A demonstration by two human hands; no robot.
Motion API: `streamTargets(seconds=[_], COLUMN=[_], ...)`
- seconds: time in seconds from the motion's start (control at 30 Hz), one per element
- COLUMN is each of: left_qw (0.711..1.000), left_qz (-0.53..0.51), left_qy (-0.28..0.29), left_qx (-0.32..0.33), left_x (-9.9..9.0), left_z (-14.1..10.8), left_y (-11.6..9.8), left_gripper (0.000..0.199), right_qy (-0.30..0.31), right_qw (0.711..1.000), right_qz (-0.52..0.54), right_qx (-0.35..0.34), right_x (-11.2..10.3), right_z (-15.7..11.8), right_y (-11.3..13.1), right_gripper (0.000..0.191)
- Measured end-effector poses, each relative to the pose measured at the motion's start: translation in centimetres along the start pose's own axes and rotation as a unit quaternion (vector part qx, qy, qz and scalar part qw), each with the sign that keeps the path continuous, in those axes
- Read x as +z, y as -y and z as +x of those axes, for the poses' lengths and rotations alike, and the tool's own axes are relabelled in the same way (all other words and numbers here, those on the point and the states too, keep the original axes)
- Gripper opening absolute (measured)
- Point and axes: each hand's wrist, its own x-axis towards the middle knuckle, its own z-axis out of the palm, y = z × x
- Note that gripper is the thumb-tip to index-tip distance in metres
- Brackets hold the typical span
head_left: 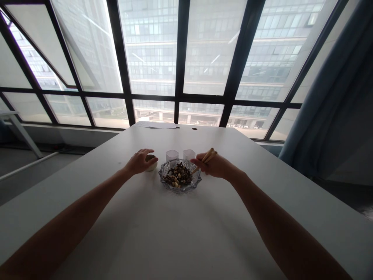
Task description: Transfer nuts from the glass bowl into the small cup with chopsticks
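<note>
A clear, scalloped glass bowl (pixel 180 191) stands on the white table, filled with dark pieces and paler nuts (pixel 178 175). My right hand (pixel 217 165) is closed around wooden chopsticks (pixel 208 156), whose lower tips reach the bowl's right side. To the left of the bowl, my left hand (pixel 141 161) has its thumb and fingers apart around a small round container (pixel 151 165) with a dark top and pale side. Whether the fingers touch it is hard to tell. Just behind the bowl are two translucent cups, one left (pixel 172 155) and one right (pixel 189 154).
The white table (pixel 163 241) extends toward tall windows. A flat white sheet (pixel 157 125) and dark round holes (pixel 194 128) are at its far end. A blue curtain (pixel 323 97) hangs on the right. Another table's white leg (pixel 26 136) shows at left.
</note>
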Motion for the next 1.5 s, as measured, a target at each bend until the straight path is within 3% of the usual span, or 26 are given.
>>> streamTargets(seconds=[0.13, 0.23, 0.4, 0.47, 0.57, 0.73, 0.83, 1.1, 1.2, 1.33, 1.5], left_qw=[0.998, 0.997, 0.999, 0.999, 0.999, 0.994, 0.989, 0.989, 0.995, 0.993, 0.980], left_qz=[0.005, -0.015, -0.021, -0.014, -0.022, -0.016, -0.008, -0.012, -0.023, -0.018, -0.023], left_qy=[0.046, 0.059, 0.019, 0.016, 0.035, 0.095, 0.129, 0.132, 0.098, 0.014, -0.028], left_qx=[-0.044, -0.049, 0.015, 0.037, 0.015, -0.057, -0.077, -0.064, -0.022, 0.114, 0.193], left_x=[0.3, 0.4, 0.3, 0.4, 0.4, -0.1, 0.0, 4.3, 5.2, 5.1, 4.8], left_z=[-0.5, -0.7, -1.2, -1.3, -1.0, 0.5, 2.2, 6.2, 6.4, 5.8, 5.1], left_y=[0.9, 1.1, 0.6, 0.5, 1.0, 1.7, 0.5, -4.9, -5.5, -5.4, -5.3], left_gripper=[0.080, 0.082, 0.089, 0.089, 0.087, 0.094, 0.098, 0.088, 0.087, 0.083, 0.082], right_qy=[-0.015, -0.076, -0.226, -0.258, -0.278, -0.289, -0.291, -0.304, -0.334, -0.378, -0.373], right_qw=[0.996, 0.981, 0.905, 0.879, 0.860, 0.858, 0.865, 0.874, 0.870, 0.863, 0.885], right_qz=[0.067, 0.153, 0.331, 0.373, 0.399, 0.399, 0.386, 0.354, 0.340, 0.315, 0.269], right_qx=[0.050, 0.094, 0.142, 0.146, 0.151, 0.144, 0.137, 0.134, 0.129, 0.111, 0.076], right_x=[-0.4, -0.5, -0.4, -0.5, -0.5, -0.5, -0.4, 0.0, 0.1, 0.7, 2.9], right_z=[-0.1, 0.2, 1.0, 1.2, 1.3, 1.3, 1.3, 1.1, 1.2, 1.3, 1.2], right_y=[-0.8, -1.8, -4.2, -5.1, -5.7, -5.8, -6.0, -6.4, -5.9, -4.6, -4.0], right_gripper=[0.059, 0.062, 0.064, 0.063, 0.062, 0.062, 0.063, 0.064, 0.063, 0.061, 0.058])
